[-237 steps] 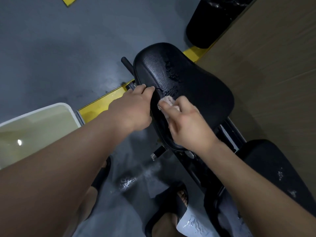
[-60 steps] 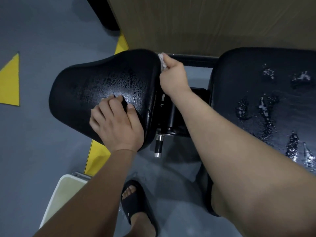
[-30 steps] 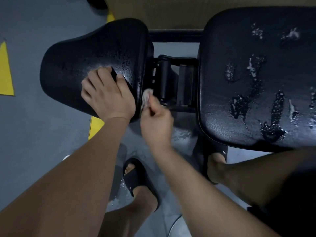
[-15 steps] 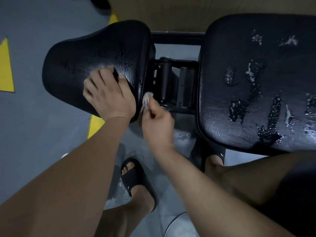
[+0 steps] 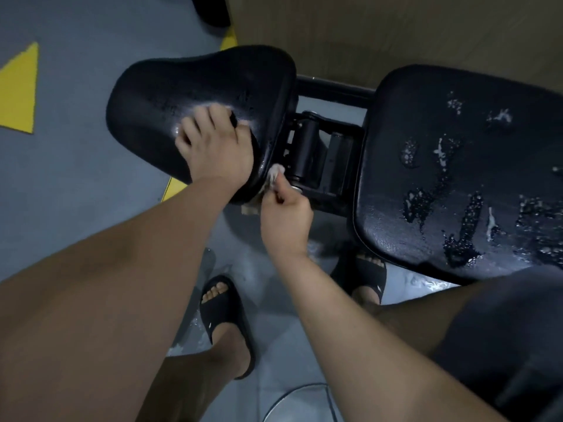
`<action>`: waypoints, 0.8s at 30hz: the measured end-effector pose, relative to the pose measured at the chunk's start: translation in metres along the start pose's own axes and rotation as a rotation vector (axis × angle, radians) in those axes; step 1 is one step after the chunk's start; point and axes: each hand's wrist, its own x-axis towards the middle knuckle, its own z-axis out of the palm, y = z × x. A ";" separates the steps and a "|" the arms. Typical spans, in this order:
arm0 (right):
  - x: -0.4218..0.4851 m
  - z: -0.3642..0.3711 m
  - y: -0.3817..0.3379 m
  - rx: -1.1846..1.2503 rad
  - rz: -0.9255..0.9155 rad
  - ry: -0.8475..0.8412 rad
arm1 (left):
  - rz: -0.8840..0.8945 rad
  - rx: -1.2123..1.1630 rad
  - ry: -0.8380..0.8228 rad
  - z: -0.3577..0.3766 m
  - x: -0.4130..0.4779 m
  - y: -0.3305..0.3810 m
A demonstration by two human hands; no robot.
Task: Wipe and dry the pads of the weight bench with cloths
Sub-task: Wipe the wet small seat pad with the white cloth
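Seat pad [image 5: 189, 83] edge gets wiped: my right hand [image 5: 285, 217] pinches a cloth [image 5: 275, 173], left hand [image 5: 216, 147] flat, steadying; the soapy back pad [image 5: 457, 178] likely comes next.

Both forearms showing bare, no sleeves, left hand [image 5: 217, 147] and right hand [image 5: 286, 217] wearing nothing. Black slide sandals [image 5: 225, 318] covering feet, lower centre. Dark shorts [image 5: 499, 339] showing lower right.
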 end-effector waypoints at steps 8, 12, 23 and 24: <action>0.005 -0.017 -0.019 -0.039 0.159 -0.117 | -0.101 -0.363 -0.119 -0.050 -0.029 -0.050; 0.005 -0.002 -0.004 -0.033 0.169 -0.098 | -0.364 -0.552 -0.240 -0.057 -0.070 -0.082; -0.017 -0.011 -0.037 0.112 0.456 -0.334 | -0.448 -0.964 -0.595 -0.021 -0.115 -0.057; -0.013 -0.014 -0.037 0.083 0.485 -0.348 | -0.466 -0.970 -0.573 -0.017 -0.113 -0.052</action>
